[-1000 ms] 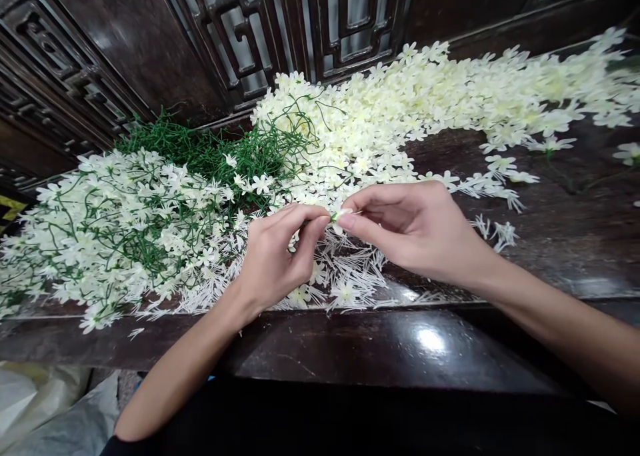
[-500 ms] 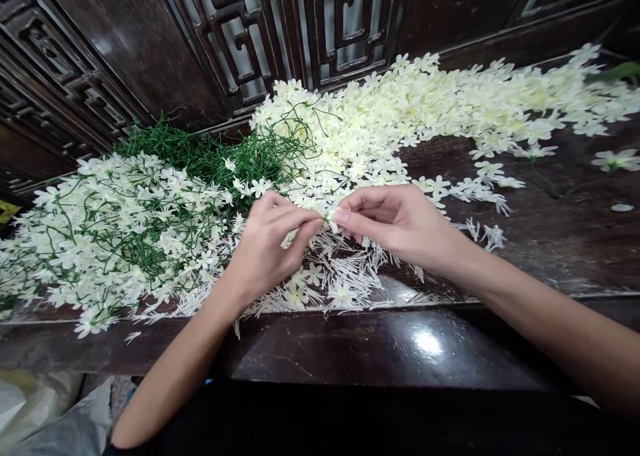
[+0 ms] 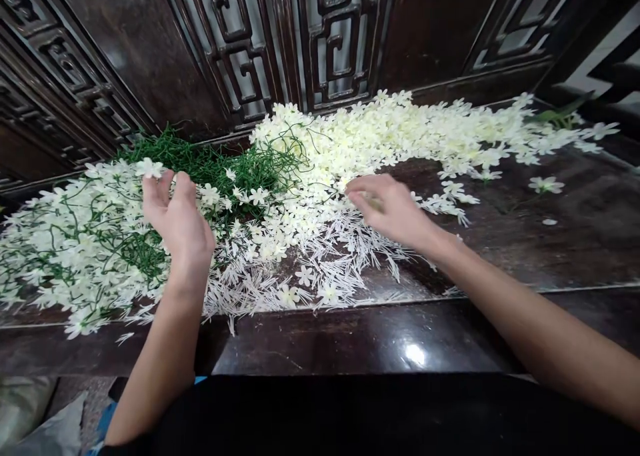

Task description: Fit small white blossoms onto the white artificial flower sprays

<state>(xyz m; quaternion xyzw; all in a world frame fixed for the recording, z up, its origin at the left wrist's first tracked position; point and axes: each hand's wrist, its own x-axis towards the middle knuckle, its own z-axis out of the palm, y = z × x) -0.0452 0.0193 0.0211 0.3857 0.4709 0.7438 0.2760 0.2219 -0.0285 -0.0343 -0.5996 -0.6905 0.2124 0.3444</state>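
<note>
Left hand point(image 3: 180, 221) is over the stemmed flowers point(image 3: 70, 236), fingers parted and released, 1 flower point(image 3: 149, 168) at their tips. Right hand point(image 3: 397, 211) has curled fingers by the loose flowers point(image 3: 345, 146); their grip is unclear. Both heaps lie on the counter point(image 3: 575, 253).

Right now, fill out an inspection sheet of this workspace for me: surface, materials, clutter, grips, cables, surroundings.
Surface: dark wooden surface, glossy front.
Materials: stemmed white flowers at left, green stems behind, loose pale blossoms toward the right.
Clutter: thin white pieces scattered near the front edge.
Grips: left grip has a white flower at its fingertips, hold unclear; right grip blurred, contents unclear.
Cables: nothing seen.
Surroundings: dark lattice panels behind.
</note>
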